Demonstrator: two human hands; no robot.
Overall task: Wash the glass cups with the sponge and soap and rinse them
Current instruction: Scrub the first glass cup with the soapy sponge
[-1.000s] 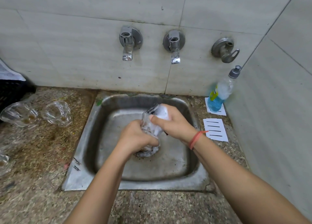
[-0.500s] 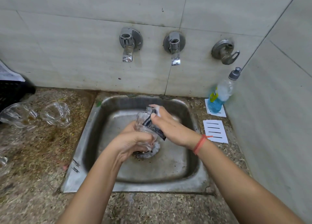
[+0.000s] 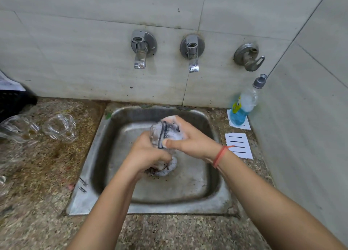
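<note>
Left hand (image 3: 148, 155): fingers curled around the lower part of a glass cup (image 3: 155, 135), gripping it above the middle of the sink (image 3: 84, 176). Right hand (image 3: 190, 141): thumb and fingers closed on a foamy sponge (image 3: 172, 129), which is pressed against the upper part of the cup (how far it reaches inside cannot be told). Suds cover the sponge and the cup wall. A red band (image 3: 219, 156) sits on the right wrist. Below the hands, foam lies over the drain (image 3: 169, 169).

Counter (image 3: 37, 183), left of the sink: a second cup (image 3: 60, 127) and a third cup (image 3: 18, 128) rest just beside each other, well apart from the hands. A black basket (image 3: 13, 103) occupies the far left edge.

Right of the sink: a white card (image 3: 238, 145) with black lines lies flat. Behind it, a soap bottle (image 3: 243, 102) holding blue liquid leans in the wall corner on another card (image 3: 245, 125).

Tiled wall above the sink: left tap (image 3: 141, 50), middle tap (image 3: 192, 52), right tap (image 3: 248, 56).
</note>
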